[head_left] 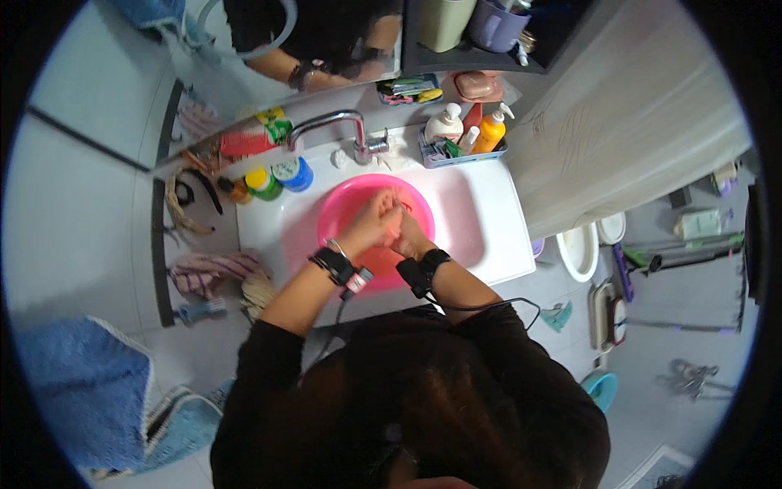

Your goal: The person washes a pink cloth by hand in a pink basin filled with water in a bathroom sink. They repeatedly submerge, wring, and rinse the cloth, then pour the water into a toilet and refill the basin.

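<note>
Both hands are pressed together over a bright pink plastic basin that stands in the white washbasin. My left hand is bent inward with its fingers curled. Against it lies my right hand, also closed. Between them shows a small pinkish-red item, perhaps wet cloth, mostly hidden by the fingers and blurred. Inside the basin it looks pink-orange; whether it holds water is hard to tell. Each wrist wears a black strap with a small device and a cable.
A chrome faucet rises behind the basin. To its right sits a tray of pump bottles; at left stand a blue jar and a green bottle with yellow cap. A pale curtain hangs at right. Towels hang at left.
</note>
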Tool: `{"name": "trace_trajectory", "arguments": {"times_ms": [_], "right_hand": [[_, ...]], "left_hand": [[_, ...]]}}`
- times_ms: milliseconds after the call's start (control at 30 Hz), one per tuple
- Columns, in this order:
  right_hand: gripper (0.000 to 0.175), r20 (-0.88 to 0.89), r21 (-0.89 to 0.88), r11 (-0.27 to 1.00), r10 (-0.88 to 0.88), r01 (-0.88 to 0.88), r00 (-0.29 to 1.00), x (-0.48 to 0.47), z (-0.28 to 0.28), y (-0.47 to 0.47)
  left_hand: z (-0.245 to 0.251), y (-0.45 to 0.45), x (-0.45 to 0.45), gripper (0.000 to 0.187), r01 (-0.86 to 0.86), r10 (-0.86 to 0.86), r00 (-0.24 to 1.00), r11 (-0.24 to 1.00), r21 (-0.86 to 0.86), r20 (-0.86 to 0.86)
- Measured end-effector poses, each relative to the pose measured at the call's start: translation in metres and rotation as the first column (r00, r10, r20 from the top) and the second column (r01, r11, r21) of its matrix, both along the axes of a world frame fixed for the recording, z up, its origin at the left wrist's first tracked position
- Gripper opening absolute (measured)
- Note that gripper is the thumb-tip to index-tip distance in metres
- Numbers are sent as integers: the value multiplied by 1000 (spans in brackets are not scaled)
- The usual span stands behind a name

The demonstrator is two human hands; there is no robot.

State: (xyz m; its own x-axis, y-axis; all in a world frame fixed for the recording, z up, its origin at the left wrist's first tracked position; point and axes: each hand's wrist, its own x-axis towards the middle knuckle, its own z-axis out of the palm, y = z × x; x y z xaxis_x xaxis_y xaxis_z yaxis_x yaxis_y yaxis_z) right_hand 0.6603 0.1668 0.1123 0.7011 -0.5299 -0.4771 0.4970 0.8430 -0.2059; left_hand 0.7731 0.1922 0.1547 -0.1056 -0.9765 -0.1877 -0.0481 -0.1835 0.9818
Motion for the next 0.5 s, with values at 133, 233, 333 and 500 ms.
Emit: {"name": "trace_trajectory", "arguments": {"times_ms": [133,233,333,500], "right_hand": [[31,-172,-81,995,-64,50,983,-3,-5,13],[11,-382,-452,892,-190,-4,904,-10,-15,15],[16,-419,-706,708,-395,-20,818,-14,-19,11],[50,-598,-362,925,-133,-118,791,-54,-14,2]], "left_hand": [[-80,10,20,21,13,5,970,997,-73,243],[-131,15,57,21,133,-137,884,990,41,446],[-173,26,73,26,-55,42,998,955,292,52],[-184,44,70,61,355,-328,354,913,199,876]]}}
